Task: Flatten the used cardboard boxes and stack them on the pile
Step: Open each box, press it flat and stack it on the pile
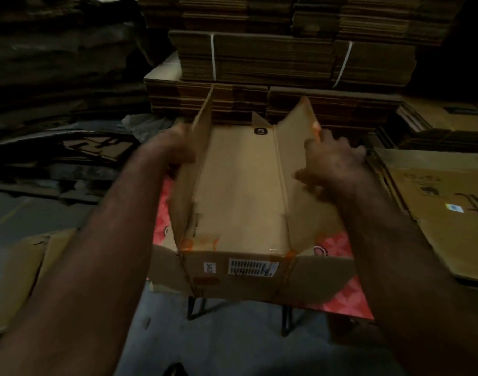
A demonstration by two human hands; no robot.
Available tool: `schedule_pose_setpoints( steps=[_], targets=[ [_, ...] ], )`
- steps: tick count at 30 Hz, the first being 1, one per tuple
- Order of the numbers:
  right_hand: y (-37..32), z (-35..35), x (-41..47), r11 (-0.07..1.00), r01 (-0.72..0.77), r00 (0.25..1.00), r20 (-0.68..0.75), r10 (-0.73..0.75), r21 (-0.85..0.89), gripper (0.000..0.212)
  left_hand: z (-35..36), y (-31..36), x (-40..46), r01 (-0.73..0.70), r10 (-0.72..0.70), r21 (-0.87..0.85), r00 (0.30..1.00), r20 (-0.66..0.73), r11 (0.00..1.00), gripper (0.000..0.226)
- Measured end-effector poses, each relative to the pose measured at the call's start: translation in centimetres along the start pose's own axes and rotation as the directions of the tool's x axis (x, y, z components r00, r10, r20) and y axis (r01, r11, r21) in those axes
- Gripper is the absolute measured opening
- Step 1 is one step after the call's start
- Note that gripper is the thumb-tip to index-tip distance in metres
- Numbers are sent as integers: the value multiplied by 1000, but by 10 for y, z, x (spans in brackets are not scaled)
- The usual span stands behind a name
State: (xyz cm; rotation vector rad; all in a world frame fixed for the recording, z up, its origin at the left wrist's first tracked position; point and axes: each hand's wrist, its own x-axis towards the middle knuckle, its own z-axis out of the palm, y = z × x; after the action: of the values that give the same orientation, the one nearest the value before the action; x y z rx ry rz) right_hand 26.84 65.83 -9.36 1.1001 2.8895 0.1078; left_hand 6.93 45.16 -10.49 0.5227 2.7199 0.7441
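Box (pixel 240 191) on pink-topped table (pixel 341 248); cardboard stacks (pixel 259 58) behind.

A single wide-angle view from the person's head looks forward and steeply down along both forearms. It sits close over the cardboard box (pixel 240 191), which fills the middle of the frame between the left hand (pixel 175 147) and right hand (pixel 332 161). Beyond the hands it faces bundled stacks of flattened cardboard (pixel 259 61); edges bend and darken. No second view overlaps it.
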Motion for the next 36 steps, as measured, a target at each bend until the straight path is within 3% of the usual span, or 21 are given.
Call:
schedule_pose_setpoints(
  steps=[2,4,6,8,12,18,20,23,26,28,31,36],
  targets=[
    [-9,16,7,996,31,999,40,-28,-79,76,-10,-21,13,91,-78,125,991,-107,988,61],
    [-27,41,10,986,101,983,138,-120,132,83,-3,-42,6,255,-213,241,959,-188,936,71],
    [-48,69,5,952,128,959,211,-190,278,87,16,-59,-11,301,-220,404,947,-235,864,86],
    [-64,92,-3,957,121,949,251,-189,265,90,49,-71,-29,143,-64,494,983,-174,858,91],
    [-73,124,-34,974,78,957,258,-134,214,93,117,-78,-88,-156,140,362,988,69,919,93],
    [-83,156,-83,978,53,977,193,-92,202,92,129,-104,-136,-237,180,412,968,174,880,118],
    [-93,157,-75,977,41,984,160,-75,210,90,120,-103,-132,-359,263,418,926,270,835,131],
    [-107,160,-52,977,40,984,161,-75,209,91,118,-105,-137,-596,416,457,797,438,660,147],
    [-123,160,-35,974,39,979,185,-81,224,92,135,-124,-130,-564,463,565,823,329,602,143],
    [-136,169,-30,975,42,968,232,-94,219,93,146,-145,-120,-535,509,588,830,230,607,125],
    [-155,201,-35,966,93,922,345,-175,242,92,158,-193,-110,-547,518,637,815,258,543,96],
    [-193,278,-52,950,239,831,464,-307,201,91,194,-296,-114,-525,458,652,840,291,548,105]
  ],
)
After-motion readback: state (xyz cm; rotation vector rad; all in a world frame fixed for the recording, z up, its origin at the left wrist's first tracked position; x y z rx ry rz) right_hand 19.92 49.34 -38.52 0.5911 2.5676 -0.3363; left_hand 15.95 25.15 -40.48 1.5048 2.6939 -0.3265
